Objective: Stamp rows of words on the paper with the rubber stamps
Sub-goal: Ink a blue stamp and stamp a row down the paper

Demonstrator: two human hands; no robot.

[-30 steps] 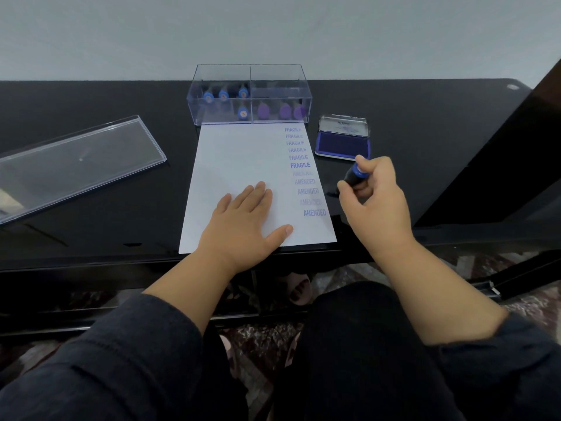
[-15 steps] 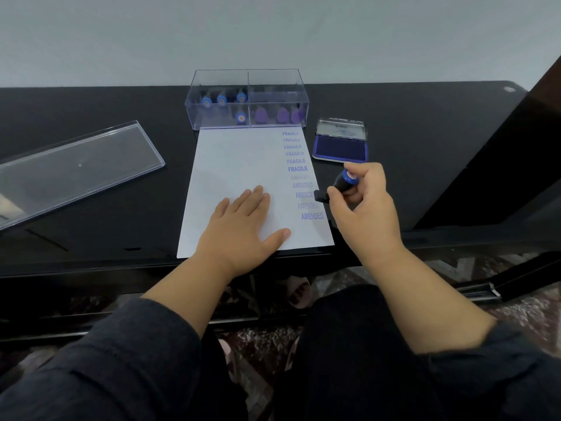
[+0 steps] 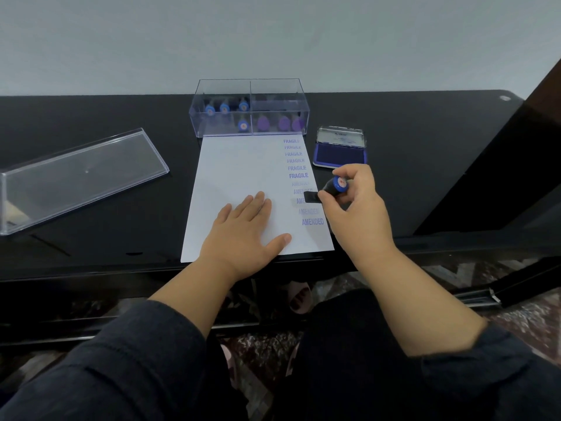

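A white sheet of paper (image 3: 236,171) lies on the black table, with a column of blue FRAGILE and AMENDED prints down its right side. My left hand (image 3: 246,235) rests flat on the lower middle of the sheet, fingers straight. My right hand (image 3: 355,205) grips a rubber stamp (image 3: 332,188) with a blue knob; its black base hangs over the AMENDED prints at the sheet's right edge. An open blue ink pad (image 3: 340,154) sits just beyond that hand.
A clear plastic box (image 3: 277,95) holding several blue and purple stamps stands at the paper's far edge. Its clear lid (image 3: 76,177) lies to the left. The table's front edge (image 3: 91,268) runs just below the paper.
My right hand has carried the stamp leftward from beside the paper to over the AMENDED column. The left hand has stayed flat on the sheet.
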